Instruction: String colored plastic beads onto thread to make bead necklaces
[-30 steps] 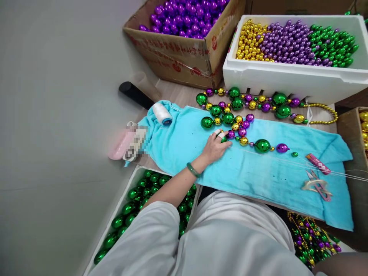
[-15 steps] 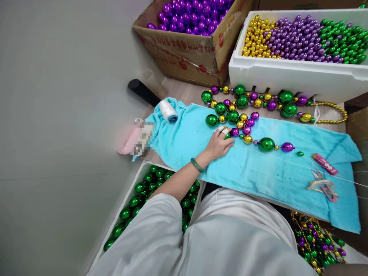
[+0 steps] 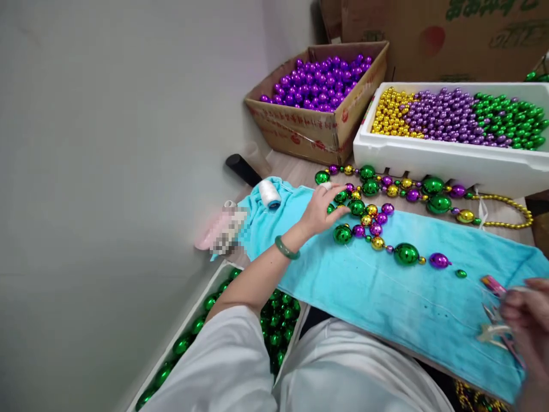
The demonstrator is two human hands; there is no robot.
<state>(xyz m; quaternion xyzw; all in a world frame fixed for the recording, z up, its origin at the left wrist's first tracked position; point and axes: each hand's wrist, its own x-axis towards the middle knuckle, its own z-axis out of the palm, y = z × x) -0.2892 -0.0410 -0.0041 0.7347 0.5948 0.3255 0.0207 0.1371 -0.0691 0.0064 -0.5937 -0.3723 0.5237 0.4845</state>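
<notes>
My left hand (image 3: 321, 209), with a green bangle at the wrist and white tape on the fingertips, lies on a strand of green, gold and purple beads (image 3: 372, 216) on a turquoise towel (image 3: 386, 292). Its fingers curl on the beads near the strand's left end. A thin white thread (image 3: 429, 306) runs from the strand toward the right. My right hand (image 3: 528, 320) is blurred at the right edge, over the scissors (image 3: 493, 329) and a pink tool (image 3: 492, 284). Its fingers are too smeared to read.
A cardboard box of purple beads (image 3: 319, 106) and a white foam box of gold, purple and green beads (image 3: 450, 151) stand at the back. A foam tray of green beads (image 3: 206, 320) sits by my left knee. A white thread spool (image 3: 270, 193) rests on the towel's left end.
My left hand moved a little up the strand toward its far left end. My right hand came into view at the right, over the scissors. The camera tilted up.
</notes>
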